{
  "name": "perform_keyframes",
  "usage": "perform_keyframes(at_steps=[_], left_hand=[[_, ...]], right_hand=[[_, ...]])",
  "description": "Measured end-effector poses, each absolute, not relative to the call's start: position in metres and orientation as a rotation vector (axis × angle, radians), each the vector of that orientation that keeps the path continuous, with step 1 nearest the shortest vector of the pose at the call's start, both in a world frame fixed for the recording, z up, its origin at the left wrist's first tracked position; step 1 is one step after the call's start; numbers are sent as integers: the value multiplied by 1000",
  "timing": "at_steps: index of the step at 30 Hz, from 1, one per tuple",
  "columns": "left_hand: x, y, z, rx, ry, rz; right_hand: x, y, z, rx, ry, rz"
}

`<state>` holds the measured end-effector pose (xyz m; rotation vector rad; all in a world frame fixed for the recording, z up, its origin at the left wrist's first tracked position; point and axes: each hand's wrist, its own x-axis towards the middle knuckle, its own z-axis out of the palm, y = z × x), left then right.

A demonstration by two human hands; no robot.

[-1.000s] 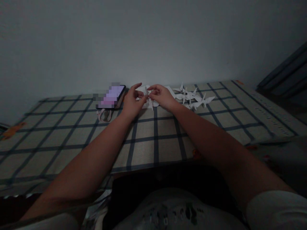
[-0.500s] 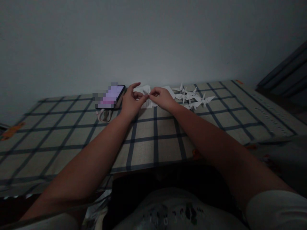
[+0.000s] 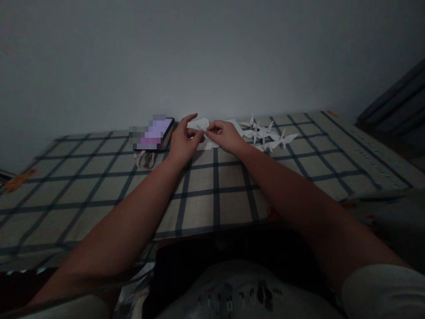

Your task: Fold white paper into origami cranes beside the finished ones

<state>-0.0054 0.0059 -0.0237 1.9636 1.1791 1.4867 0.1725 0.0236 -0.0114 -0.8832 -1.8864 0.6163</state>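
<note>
Left hand (image 3: 185,141) and right hand (image 3: 228,135) pinch narrowly the paper (image 3: 201,127) between them, above the sheet (image 3: 206,145), probably for steadiness; the cranes (image 3: 264,132) lie rightward, perhaps to leave room

A white paper piece (image 3: 205,136) (small, mostly hidden) is pinched between the left hand (image 3: 184,139) and the right hand (image 3: 226,135)

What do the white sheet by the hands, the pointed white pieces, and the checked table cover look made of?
White sheet: probably paper, matte; pale, flat and shine-free.
Pointed white pieces: apparently matte paper; sharp tips and angular shapes suggest folding.
Checked table cover: likely woven fabric, dull; no glare, though dim light leaves a coating possible.
</note>
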Motion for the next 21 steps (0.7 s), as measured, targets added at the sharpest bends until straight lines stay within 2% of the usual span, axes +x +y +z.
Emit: perform_keyframes(at_steps=[9,21], left_hand=[[-5,7,-27,1997,1188,1498],[2,9,-28,1626,1118,1624]], right_hand=[[170,21,-9,-903,-1948,480],[170,26,-10,-834,-2067,314]])
